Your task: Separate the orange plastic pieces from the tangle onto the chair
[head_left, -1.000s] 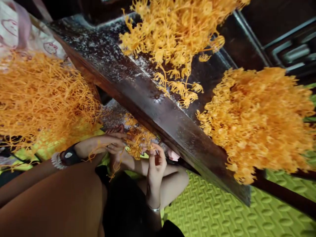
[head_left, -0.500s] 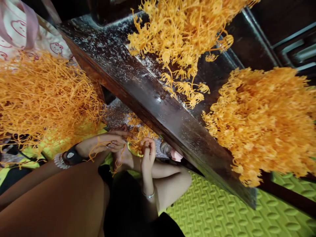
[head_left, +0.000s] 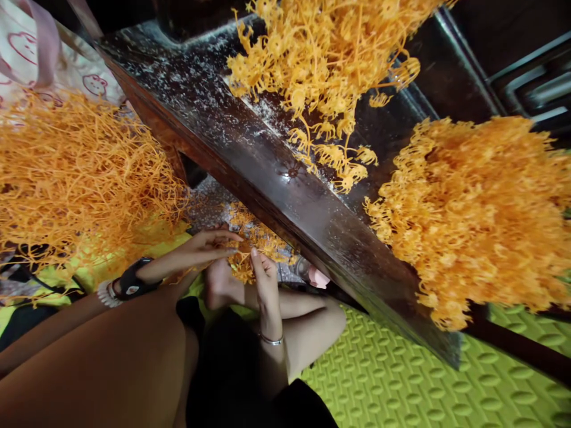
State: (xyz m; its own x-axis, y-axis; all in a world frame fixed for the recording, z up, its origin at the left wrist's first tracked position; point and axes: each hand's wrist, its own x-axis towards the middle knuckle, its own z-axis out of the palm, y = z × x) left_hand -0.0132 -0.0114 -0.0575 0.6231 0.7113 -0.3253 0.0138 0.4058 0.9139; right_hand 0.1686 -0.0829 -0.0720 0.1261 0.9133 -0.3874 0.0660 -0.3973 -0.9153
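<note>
My left hand (head_left: 203, 249) reaches to the right under the edge of a dark low table (head_left: 285, 184), fingers pressed together on a small clump of orange strands (head_left: 256, 244). My right hand (head_left: 264, 274) comes up from below and pinches the same clump with thumb and fingers. A dark watch and a bead bracelet (head_left: 125, 282) sit on my left wrist, a thin bangle (head_left: 271, 340) on my right. My bare foot (head_left: 220, 285) lies just below the clump. I cannot tell single pieces apart in the clump.
A big loose heap of orange strands (head_left: 80, 178) lies at the left. More orange pieces (head_left: 325, 65) lie on the table top, and a dense orange pile (head_left: 482, 214) hangs at its right. A green bumpy mat (head_left: 401, 380) covers the floor. A printed bag (head_left: 40, 53) stands upper left.
My right hand has come down and left from the table edge to meet the left hand at the clump. My left fingers have stretched further right. The view has shifted a little.
</note>
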